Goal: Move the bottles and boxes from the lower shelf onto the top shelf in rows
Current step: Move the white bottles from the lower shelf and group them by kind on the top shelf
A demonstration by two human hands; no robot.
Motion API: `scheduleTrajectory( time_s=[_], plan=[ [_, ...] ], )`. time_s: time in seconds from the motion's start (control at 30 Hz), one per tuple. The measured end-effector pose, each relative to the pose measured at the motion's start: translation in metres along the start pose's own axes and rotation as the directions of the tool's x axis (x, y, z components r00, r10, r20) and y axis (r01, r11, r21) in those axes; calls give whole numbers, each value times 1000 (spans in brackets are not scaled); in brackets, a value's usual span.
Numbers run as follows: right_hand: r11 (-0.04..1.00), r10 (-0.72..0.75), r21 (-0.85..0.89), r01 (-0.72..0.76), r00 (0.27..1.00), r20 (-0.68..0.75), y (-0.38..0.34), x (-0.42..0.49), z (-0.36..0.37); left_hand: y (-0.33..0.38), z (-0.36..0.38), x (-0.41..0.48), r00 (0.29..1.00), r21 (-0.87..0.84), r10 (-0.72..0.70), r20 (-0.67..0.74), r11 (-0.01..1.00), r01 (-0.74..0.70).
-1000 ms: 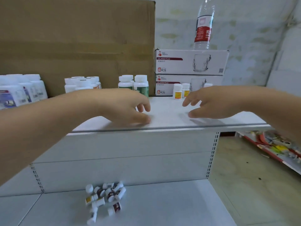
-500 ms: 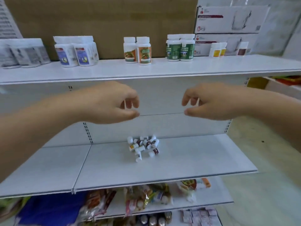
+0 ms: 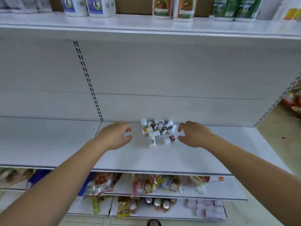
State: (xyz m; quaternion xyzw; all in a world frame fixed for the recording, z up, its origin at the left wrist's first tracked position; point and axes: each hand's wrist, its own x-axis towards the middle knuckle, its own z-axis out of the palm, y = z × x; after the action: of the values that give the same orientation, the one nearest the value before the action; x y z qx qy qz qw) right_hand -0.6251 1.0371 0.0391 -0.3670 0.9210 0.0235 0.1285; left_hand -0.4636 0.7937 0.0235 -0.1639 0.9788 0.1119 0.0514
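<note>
A heap of small bottles point(image 3: 157, 130) lies tumbled on the lower shelf point(image 3: 65, 144), most of them on their sides with white caps pointing every way. The left hand point(image 3: 116, 136) hovers just left of the heap and the right hand point(image 3: 193, 136) just right of it, neither touching a bottle. Each grip is half open, thumb and curved fingers parted, with nothing in it. The step in hand looks like a two-handed pick from the heap. To do it well, take the loose ones at the heap's near edge first, so the rest are not sent rolling: the red-banded bottle point(image 3: 170, 139) closest to the right thumb, and the white bottle point(image 3: 152, 141) lying at the heap's front. Pinch each across the body rather than the cap and turn it upright on the way up. Set it on the top shelf point(image 3: 146, 25) above the heap, in line with the larger bottles point(image 3: 174, 8) standing there.
</note>
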Motion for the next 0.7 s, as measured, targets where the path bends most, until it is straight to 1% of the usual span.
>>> scheduleTrajectory(
  time_s=[0.1, 0.23, 0.27, 0.33, 0.43, 0.57, 0.63, 0.7],
  plan=[
    [999, -42, 17, 42, 999, -8, -6, 56, 38, -16, 36, 41, 999, -50, -47, -9, 998, 47],
    [979, -174, 86, 184, 979, -110, -19, 124, 82, -21, 83, 96, 996, -120, -87, -20, 989, 84],
    [971, -215, 84, 226, 969, -118, -22, 139, 91, -19, 93, 109, 996, -152, -88, -23, 985, 83],
    [955, -290, 26, 295, 950, -116, -26, 163, 107, -15, 112, 130, 998, -211, -62, -31, 976, 54],
    [945, -328, -41, 325, 938, -115, -24, 185, 122, -6, 134, 150, 998, -250, -39, -41, 968, 27],
    [914, -393, -155, 374, 912, -116, -21, 189, 121, 7, 142, 157, 992, -244, -72, -101, 969, 46],
    [915, -395, -147, 376, 907, -143, -17, 186, 119, 9, 139, 155, 988, -299, -109, -113, 952, 71],
    [936, -352, -71, 345, 917, -185, -12, 176, 114, 9, 130, 147, 978, -411, -182, -99, 903, 127]
  ],
)
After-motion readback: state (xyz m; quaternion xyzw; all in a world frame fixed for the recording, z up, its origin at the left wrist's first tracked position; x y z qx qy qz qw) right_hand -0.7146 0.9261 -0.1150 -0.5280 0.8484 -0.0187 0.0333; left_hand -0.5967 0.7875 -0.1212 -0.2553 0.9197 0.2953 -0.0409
